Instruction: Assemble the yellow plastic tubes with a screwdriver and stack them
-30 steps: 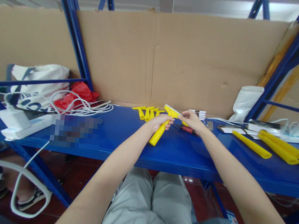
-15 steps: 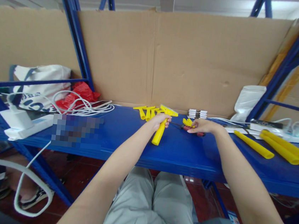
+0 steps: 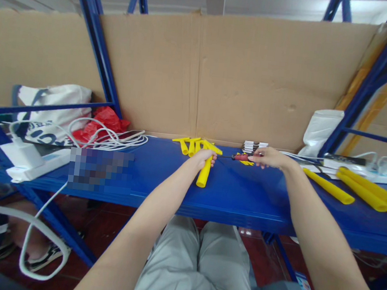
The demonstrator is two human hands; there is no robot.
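Observation:
My left hand [image 3: 207,157] is closed round a yellow T-shaped scraper [image 3: 203,177], its tubular handle pointing down toward me. My right hand [image 3: 268,158] grips the red handle of a screwdriver [image 3: 241,157], held level above the table. Its dark shaft points left and ends beside my left fingers; whether the tip touches the scraper I cannot tell. Several more yellow T-shaped pieces [image 3: 183,146] lie just behind my left hand. Small yellow parts [image 3: 247,162] lie under the screwdriver, partly hidden by it and my right hand.
On the blue table [image 3: 162,174], a stack of small white items [image 3: 249,146] stands behind my right hand. Yellow tubes [image 3: 330,187] lie at the right. Coiled white cables [image 3: 118,139], a red bag [image 3: 102,124] and a power strip [image 3: 39,165] sit left. Cardboard [image 3: 249,77] walls the back.
My right hand has picked up the red screwdriver from the table and swung it level toward the scraper. My left hand stays in place, the scraper's head now turned differently.

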